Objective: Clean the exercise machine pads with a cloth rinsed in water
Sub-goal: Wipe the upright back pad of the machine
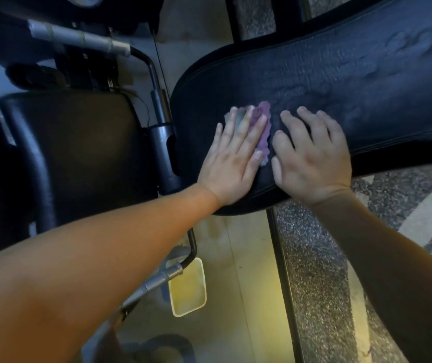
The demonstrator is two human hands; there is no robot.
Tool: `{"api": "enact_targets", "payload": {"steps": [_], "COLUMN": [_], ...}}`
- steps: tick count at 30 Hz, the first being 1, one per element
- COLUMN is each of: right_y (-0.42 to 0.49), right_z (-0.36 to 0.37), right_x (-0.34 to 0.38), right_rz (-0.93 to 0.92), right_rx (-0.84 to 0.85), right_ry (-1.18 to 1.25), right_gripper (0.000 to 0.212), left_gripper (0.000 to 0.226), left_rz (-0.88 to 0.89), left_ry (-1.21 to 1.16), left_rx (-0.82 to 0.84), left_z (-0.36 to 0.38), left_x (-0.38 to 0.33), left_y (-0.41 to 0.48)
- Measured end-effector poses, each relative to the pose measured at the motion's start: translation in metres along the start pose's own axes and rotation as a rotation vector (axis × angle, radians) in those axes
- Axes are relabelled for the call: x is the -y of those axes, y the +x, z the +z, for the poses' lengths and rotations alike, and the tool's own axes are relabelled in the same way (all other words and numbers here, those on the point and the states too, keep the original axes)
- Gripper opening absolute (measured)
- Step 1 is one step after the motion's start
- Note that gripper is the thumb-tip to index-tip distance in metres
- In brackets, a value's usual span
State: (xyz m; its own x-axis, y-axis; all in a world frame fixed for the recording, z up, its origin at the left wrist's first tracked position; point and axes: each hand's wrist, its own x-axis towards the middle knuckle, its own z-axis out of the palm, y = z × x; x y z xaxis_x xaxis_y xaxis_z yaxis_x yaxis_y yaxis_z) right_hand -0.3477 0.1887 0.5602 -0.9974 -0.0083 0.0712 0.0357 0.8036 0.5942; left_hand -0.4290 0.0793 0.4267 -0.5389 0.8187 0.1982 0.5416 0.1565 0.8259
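Note:
A long black padded bench pad (pixel 340 82) runs from the centre to the upper right, its surface wrinkled and streaked. A small purple cloth (pixel 265 127) lies on its near end. My left hand (pixel 235 155) presses flat on the cloth with straight fingers, covering most of it. My right hand (pixel 311 155) rests on the pad just right of the cloth, fingers slightly bent, holding nothing. A second black seat pad (pixel 78 142) sits to the left, lower down.
A metal frame with a grey handle bar (pixel 78 36) stands at the upper left. A small yellowish plastic tub (pixel 187 289) sits on the floor below the pad beside another bar (pixel 157 281). Speckled flooring (pixel 327 284) lies to the right.

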Motion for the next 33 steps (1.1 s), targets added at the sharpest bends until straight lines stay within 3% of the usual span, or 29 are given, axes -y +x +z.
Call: {"api": "enact_targets", "payload": {"steps": [9, 14, 18, 21, 23, 28, 33], "right_y": [-0.004, -0.034, -0.086, -0.110, -0.115, -0.116, -0.110], "right_z": [-0.004, -0.019, -0.029, -0.031, -0.025, -0.013, -0.023], "right_x": [0.006, 0.031, 0.056, 0.062, 0.063, 0.063, 0.060], "right_rz": [0.028, 0.052, 0.044, 0.222, 0.365, 0.563, 0.807], "right_rx": [0.016, 0.090, 0.100, 0.159, 0.208, 0.222, 0.180], "right_ry": [-0.033, 0.155, 0.291, 0.335, 0.416, 0.644, 0.753], "right_gripper": [0.027, 0.028, 0.022, 0.019, 0.019, 0.018, 0.024], "left_gripper": [0.063, 0.070, 0.074, 0.074, 0.075, 0.078, 0.077], "left_rz": [-0.111, -0.174, -0.413, -0.513, -0.479, -0.163, -0.063], "left_ry": [0.065, 0.195, -0.089, -0.194, -0.127, 0.218, 0.208], "left_rx": [0.040, 0.094, 0.058, 0.050, 0.074, 0.161, 0.206], "left_z": [0.041, 0.053, 0.062, 0.066, 0.062, 0.041, 0.020], "left_x": [-0.024, -0.003, -0.009, -0.021, -0.023, -0.019, -0.021], "left_y": [-0.078, -0.110, -0.126, -0.129, -0.126, -0.104, -0.069]}}
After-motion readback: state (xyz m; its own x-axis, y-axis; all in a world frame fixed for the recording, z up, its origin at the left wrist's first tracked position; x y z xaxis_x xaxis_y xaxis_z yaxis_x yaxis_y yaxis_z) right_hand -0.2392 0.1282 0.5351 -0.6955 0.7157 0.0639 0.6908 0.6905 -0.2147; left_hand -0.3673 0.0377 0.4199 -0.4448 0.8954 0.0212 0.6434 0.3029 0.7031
